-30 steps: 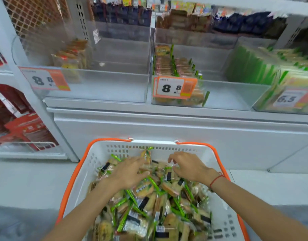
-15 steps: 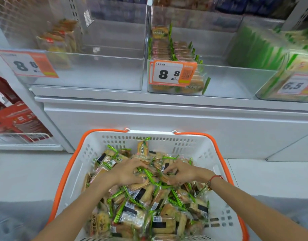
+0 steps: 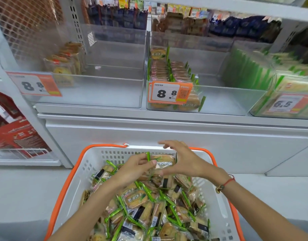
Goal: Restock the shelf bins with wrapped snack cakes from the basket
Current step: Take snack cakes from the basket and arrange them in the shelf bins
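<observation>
Hands, both mine, meet over a white perforated plastic basket with an orange rim (image 3: 76,173) heaped with too many clear-wrapped, green-edged snack cakes (image 3: 146,209) to count. My left hand (image 3: 132,168) and right hand (image 3: 182,162) press one small stack of wrapped cakes (image 3: 162,162) between them, just above the heap near the basket's far wall. My left fingers curl onto the stack's near end; my right palm and thumb cup its other end, fingers spread above it. How many packets the stack holds I cannot tell. One red cord bracelet (image 3: 227,184) circles my right wrist.

Three clear plastic shelf bins face me. The left bin (image 3: 97,91) holds a few orange-labelled cakes at its back left and bears a price tag reading 8.8 (image 3: 34,85). The middle bin (image 3: 228,101) holds two rows of green-edged cakes along its left side and an orange-bordered tag reading 8.8 (image 3: 170,92). The right bin (image 3: 264,112) is packed with green-and-yellow packets; its tag reads 6.5 (image 3: 285,103). Wrappers in the basket carry Chinese characters.
</observation>
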### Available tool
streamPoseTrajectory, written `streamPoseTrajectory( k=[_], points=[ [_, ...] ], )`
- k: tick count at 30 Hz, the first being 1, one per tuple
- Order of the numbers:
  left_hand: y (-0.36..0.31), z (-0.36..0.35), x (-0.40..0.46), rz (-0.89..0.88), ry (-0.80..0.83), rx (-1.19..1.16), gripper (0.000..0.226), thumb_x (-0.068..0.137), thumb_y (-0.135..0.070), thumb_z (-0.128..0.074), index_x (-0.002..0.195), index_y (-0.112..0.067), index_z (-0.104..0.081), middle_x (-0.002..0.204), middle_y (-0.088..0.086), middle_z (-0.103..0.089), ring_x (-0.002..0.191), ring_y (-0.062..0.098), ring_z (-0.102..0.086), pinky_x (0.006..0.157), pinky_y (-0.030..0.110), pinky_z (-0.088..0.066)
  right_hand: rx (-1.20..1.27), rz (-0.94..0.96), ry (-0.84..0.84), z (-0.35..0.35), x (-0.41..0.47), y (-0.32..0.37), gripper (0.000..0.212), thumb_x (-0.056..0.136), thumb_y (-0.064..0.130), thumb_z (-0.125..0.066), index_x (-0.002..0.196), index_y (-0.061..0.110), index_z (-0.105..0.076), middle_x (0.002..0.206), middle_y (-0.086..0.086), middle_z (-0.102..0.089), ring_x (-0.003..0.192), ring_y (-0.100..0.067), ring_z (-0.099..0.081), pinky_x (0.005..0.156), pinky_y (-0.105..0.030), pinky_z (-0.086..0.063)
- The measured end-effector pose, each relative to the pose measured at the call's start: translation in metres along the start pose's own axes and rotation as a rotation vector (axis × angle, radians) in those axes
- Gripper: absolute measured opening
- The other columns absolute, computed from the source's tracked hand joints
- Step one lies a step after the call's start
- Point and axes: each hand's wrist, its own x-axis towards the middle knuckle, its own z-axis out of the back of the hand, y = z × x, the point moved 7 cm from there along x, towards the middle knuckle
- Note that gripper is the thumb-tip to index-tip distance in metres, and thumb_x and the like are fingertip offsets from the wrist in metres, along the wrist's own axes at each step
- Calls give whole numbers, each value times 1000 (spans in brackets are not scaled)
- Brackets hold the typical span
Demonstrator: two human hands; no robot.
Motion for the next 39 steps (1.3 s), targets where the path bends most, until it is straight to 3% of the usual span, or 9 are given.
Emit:
streamPoseTrajectory(
  k=[7,12,18,21,24,27,29,32,39],
  points=[
    [-29,-7,-10,-66,-147,-263,40,82,-42,-63,116,-23,-57,104,-6,-73,104,10,-66,92,28,-50,767,-276,-118,25,3,-4,45,79,28,-76,118,10,-63,105,-4,-72,91,-10,-68,78,-22,-53],
    [-54,-8,-19,-154,-282,-281,21,86,-41,-60,103,-29,-64,99,-15,-70,101,4,-63,67,5,-45,721,-163,-230,36,3,18,24,88,24,-66,112,21,-69,104,2,-73,95,-10,-67,79,-18,-47],
    [-117,64,-20,-458,-724,-217,8,92,-36,-54,97,-33,-61,102,-10,-65,100,10,-60,92,41,-50,453,106,-338,85,11,70,18,92,21,-62,106,32,-65,100,24,-65,88,13,-57,80,-6,-43],
    [-176,107,-12,-659,-848,-119,14,94,-16,-56,95,-29,-60,96,-14,-62,88,0,-57,85,31,-50,418,231,-484,137,22,94,21,91,15,-63,106,29,-63,101,21,-63,86,16,-56,79,-4,-41],
    [-222,128,14,-678,-804,78,16,95,-24,-55,110,-27,-58,105,-15,-61,89,-5,-55,81,20,-43,338,257,-583,183,41,104,18,94,20,-59,112,24,-61,107,12,-66,95,5,-60,76,-5,-43],
    [-236,133,58,-528,-621,239,46,94,-41,-53,136,-25,-44,123,-13,-49,108,3,-51,93,27,-38,307,106,-618,218,79,88,30,93,29,-61,120,17,-53,107,0,-62,85,-7,-59,60,-10,-45],
    [-235,130,79,-497,-486,230,55,93,-42,-53,143,-24,-37,135,-12,-44,122,7,-47,103,31,-37,327,-48,-560,229,110,70,40,90,29,-65,123,12,-50,114,-4,-58,92,-13,-58,64,-20,-44],
    [-231,131,91,-515,-414,198,54,92,-38,-57,142,-25,-42,137,-10,-51,125,9,-49,107,36,-39,401,-118,-507,238,156,55,31,87,19,-67,115,11,-56,106,-3,-59,86,-11,-55,60,-18,-45],
    [-225,137,96,-466,-372,62,44,84,-42,-64,124,-39,-47,124,-20,-56,116,1,-53,99,29,-43,-154,202,-499,241,246,61,25,86,13,-68,109,12,-62,106,2,-61,105,-18,-58,71,-14,-37]
  ],
)
